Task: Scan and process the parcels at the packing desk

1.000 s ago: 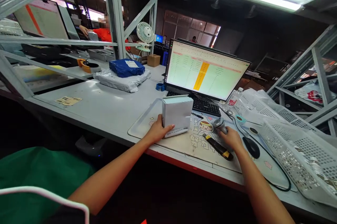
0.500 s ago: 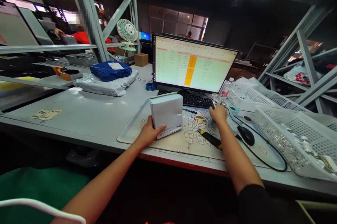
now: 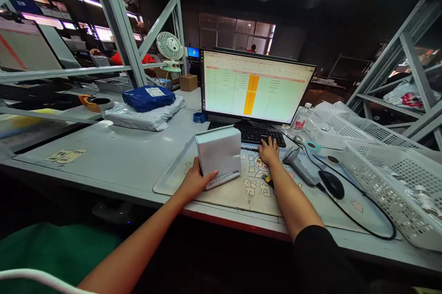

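A white box [image 3: 220,158] stands slightly tilted on the printed desk mat [image 3: 224,196], its lower left corner gripped by my left hand [image 3: 196,181], thumb across the front. My right hand [image 3: 269,152] lies with fingers spread over the right part of the black keyboard [image 3: 250,134]. Under my right forearm, the yellow tip of a utility knife [image 3: 267,179] shows; the rest is hidden. A grey handheld barcode scanner [image 3: 301,167] with a cable lies right of that arm, beside a black mouse [image 3: 331,184]. A monitor [image 3: 257,86] behind the keyboard displays a spreadsheet.
White perforated baskets [image 3: 390,188] holding small bottles line the right side. A plastic bottle [image 3: 301,116] stands beside the monitor. On the left lie a blue package [image 3: 148,98], a silver-grey package [image 3: 141,116] and paper labels [image 3: 65,156]. Metal frame bars [image 3: 117,22] rise behind.
My right hand has let go of the scanner, now lying on the mat, and moved left onto the keyboard with fingers spread. My left hand still holds the box in place.
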Action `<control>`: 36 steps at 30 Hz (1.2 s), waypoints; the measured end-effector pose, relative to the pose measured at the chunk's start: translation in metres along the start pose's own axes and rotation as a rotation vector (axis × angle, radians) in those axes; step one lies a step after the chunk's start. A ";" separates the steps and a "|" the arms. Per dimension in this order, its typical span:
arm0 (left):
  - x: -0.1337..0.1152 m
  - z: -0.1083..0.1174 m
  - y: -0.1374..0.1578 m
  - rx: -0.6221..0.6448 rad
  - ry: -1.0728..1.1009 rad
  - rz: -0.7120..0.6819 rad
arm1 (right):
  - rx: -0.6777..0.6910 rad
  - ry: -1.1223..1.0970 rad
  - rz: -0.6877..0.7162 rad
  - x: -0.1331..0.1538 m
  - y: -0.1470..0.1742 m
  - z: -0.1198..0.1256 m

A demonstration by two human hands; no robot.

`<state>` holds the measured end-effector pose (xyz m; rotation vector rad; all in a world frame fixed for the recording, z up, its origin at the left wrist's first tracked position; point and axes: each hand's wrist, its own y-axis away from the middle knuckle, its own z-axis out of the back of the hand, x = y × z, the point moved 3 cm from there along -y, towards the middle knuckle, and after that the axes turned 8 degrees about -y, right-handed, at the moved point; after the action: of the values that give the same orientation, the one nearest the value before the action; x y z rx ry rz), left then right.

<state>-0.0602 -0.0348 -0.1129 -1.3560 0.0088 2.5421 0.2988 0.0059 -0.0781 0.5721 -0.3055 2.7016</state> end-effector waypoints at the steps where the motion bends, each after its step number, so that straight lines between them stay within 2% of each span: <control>1: 0.000 0.000 0.000 0.002 0.002 -0.004 | -0.001 -0.008 0.001 0.001 0.001 0.000; 7: -0.003 0.001 0.000 -0.015 0.015 -0.034 | -0.061 -0.091 0.063 0.009 0.011 0.012; 12: -0.006 0.001 0.001 0.001 0.005 -0.040 | -0.149 -0.185 0.243 0.037 0.018 0.041; 15: -0.009 0.002 0.005 0.012 -0.017 -0.094 | -0.194 -0.389 0.491 0.074 0.031 0.060; 17: -0.011 0.002 0.008 0.034 -0.013 -0.144 | -0.117 -0.509 0.744 0.103 0.049 0.069; 19: -0.013 0.002 0.011 0.062 0.001 -0.182 | 0.051 -0.462 0.965 0.128 0.075 0.074; 21: -0.014 0.002 0.012 0.084 -0.003 -0.208 | 0.155 -0.296 1.048 0.142 0.104 0.079; 23: -0.015 0.001 0.011 0.085 -0.028 -0.221 | 0.137 -0.114 0.982 0.144 0.129 0.087; 25: -0.013 0.000 0.009 0.050 -0.060 -0.225 | 0.082 0.035 0.858 0.139 0.148 0.098; 29: -0.007 -0.006 0.000 0.013 -0.034 -0.322 | 0.021 0.087 0.683 0.108 0.169 0.135; 31: -0.007 -0.008 -0.001 0.025 0.016 -0.384 | -0.006 0.005 0.583 0.075 0.180 0.166; 33: -0.012 -0.008 0.003 0.012 0.023 -0.442 | -0.107 -0.103 0.429 0.029 0.202 0.206; 34: -0.016 -0.006 0.006 -0.002 0.007 -0.481 | -0.201 -0.162 0.333 0.001 0.220 0.230; 36: -0.026 -0.003 0.014 -0.041 -0.031 -0.569 | -0.535 -0.309 0.101 -0.059 0.272 0.279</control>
<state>-0.0471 -0.0541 -0.0950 -1.1281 -0.3809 2.0880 0.3402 -0.3376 0.1099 0.8149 -1.1188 2.4542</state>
